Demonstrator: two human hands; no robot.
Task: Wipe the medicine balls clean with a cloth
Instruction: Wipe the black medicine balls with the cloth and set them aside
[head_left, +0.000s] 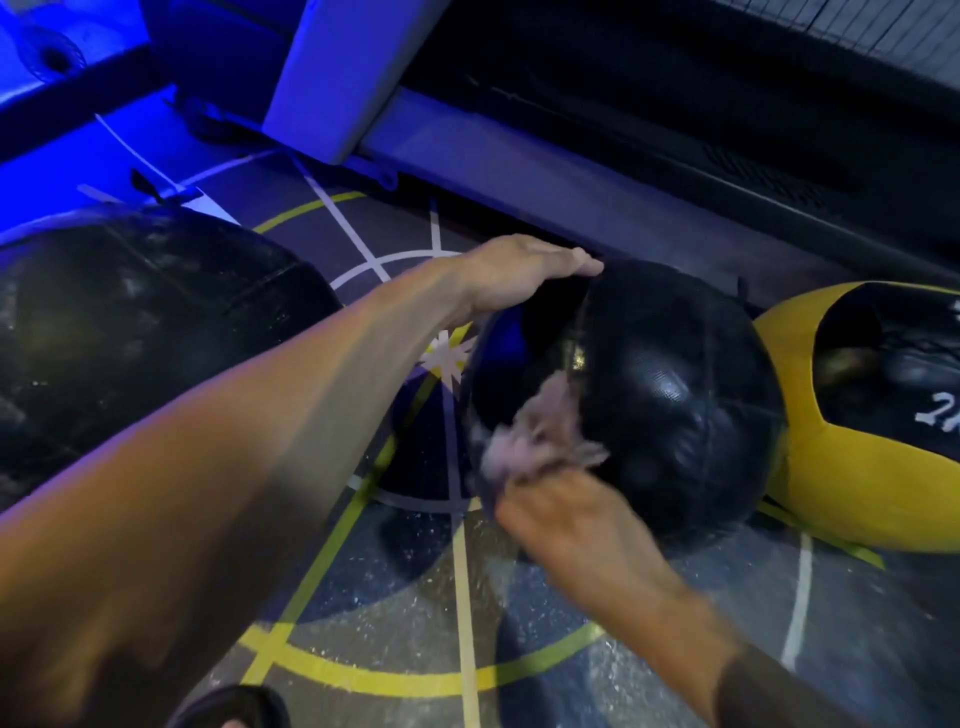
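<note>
Fig.: black medicine ball (649, 395) on the marked floor (415, 623) btw. a larger dark ball (145, 322) and a yellow ball (831, 467), my left hand (524, 275) flat on top w/ fingers straight, right hand (561, 514) bunching the cloth (535, 436) against its near side; I'd judge a hard swipe could roll it from under that open palm.

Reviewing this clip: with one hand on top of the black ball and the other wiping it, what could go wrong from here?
1. The left hand only rests flat on the black medicine ball, so wiping pressure might roll it toward the yellow ball.
2. The cloth is a small bunch in the right hand, so patches could be missed.
</note>
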